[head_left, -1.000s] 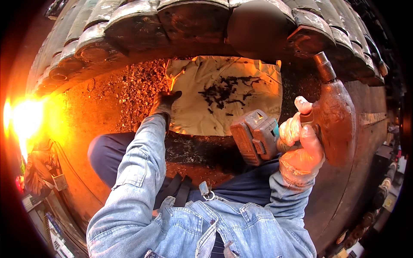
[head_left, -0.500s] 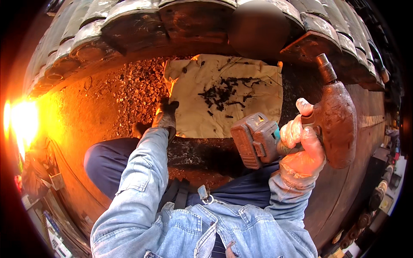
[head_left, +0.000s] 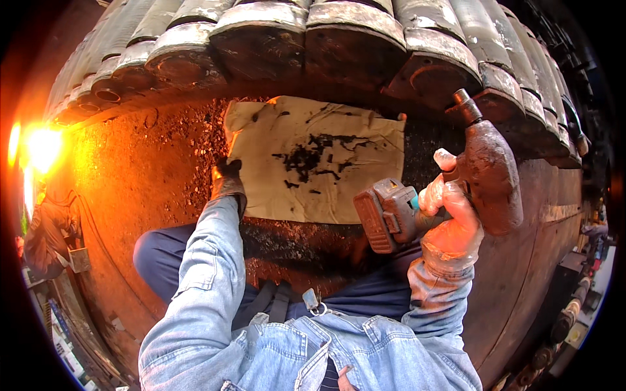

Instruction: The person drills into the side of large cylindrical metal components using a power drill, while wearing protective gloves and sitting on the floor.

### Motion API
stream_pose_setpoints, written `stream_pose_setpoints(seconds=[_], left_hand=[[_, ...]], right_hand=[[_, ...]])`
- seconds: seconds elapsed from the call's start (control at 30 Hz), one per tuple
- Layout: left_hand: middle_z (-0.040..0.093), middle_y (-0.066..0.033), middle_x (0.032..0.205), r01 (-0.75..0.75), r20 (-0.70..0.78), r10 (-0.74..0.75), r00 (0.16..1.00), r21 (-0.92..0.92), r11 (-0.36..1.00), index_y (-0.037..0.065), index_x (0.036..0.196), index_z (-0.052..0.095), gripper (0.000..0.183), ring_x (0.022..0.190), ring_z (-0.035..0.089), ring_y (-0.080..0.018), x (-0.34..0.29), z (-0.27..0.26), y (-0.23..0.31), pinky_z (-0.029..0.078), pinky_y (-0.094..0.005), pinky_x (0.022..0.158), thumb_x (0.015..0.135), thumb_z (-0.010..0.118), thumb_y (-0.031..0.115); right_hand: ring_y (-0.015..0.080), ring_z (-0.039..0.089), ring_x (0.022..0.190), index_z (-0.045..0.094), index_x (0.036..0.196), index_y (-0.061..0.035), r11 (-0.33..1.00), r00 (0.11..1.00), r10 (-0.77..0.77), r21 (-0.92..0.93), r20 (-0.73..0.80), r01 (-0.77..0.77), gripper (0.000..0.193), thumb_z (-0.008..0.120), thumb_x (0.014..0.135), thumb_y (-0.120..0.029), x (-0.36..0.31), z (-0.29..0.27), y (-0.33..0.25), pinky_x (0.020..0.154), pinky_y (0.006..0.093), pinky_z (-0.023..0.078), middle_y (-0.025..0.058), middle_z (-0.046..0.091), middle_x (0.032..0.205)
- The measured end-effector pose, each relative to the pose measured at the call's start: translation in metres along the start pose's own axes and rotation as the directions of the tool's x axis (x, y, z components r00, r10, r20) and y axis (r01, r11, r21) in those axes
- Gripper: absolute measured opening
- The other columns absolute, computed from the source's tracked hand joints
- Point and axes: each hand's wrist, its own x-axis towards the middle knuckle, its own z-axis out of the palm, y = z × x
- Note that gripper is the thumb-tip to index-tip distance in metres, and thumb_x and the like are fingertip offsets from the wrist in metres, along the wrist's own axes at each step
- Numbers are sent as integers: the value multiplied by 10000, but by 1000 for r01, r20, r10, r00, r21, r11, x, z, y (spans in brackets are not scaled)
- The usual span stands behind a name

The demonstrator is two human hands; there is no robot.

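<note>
My right hand (head_left: 456, 212), in a thin clear glove, wraps round the handle of a grimy cordless impact wrench (head_left: 493, 176). Its socket points up and away, and its battery (head_left: 385, 215) hangs toward my middle. My left hand (head_left: 228, 181), in a dark work glove, is closed at the near left edge of a creased tan sheet (head_left: 365, 202); the thumb lies at the edge, and the other fingers are partly hidden. Dark crumbs and short strips of debris (head_left: 306, 159) are scattered on the sheet's middle.
A long row of heavy, worn metal track links (head_left: 355, 39) arches over the far side. Loose flakes and grit (head_left: 186, 140) cover the rusty floor left of the sheet. A glaring light (head_left: 44, 148) stands at far left. Assorted parts (head_left: 564, 319) line the right edge.
The whole view has shifted, so sheet, debris and left hand appear further left and lower. The wrench stays in my right hand, a little further left in view.
</note>
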Motion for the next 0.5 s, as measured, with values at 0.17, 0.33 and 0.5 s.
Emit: stream_pose_setpoints(seconds=[0.17, 0.33, 0.5], left_hand=[[699, -221, 1205, 291, 39, -294, 955, 65, 955, -8, 1332, 600, 579, 1050, 683, -340, 7, -44, 17, 527, -481, 880, 817, 762, 200], [674, -251, 1246, 241, -22, -243, 970, 244, 939, 27, 1269, 652, 754, 1147, 657, -400, 5, -101, 41, 528, -489, 956, 722, 826, 516], [668, -265, 1247, 254, -80, -241, 967, 353, 900, 7, 1271, 646, 569, 1170, 646, -405, -18, -128, 80, 529, -493, 966, 815, 777, 322]], right_hand=[[123, 483, 624, 586, 1201, 74, 998, 999, -31, -45, 30, 32, 401, 604, 880, -166, -1, 3, -3, 656, 290, 400, 24, 550, 738], [123, 493, 631, 596, 1163, 67, 998, 1000, 7, -68, 17, -6, 361, 603, 880, -157, -1, 10, -6, 670, 301, 417, 68, 618, 891], [125, 499, 636, 605, 1139, 68, 996, 998, 27, -85, 54, -22, 326, 593, 878, -127, 2, 4, -7, 683, 299, 426, 93, 635, 957]])
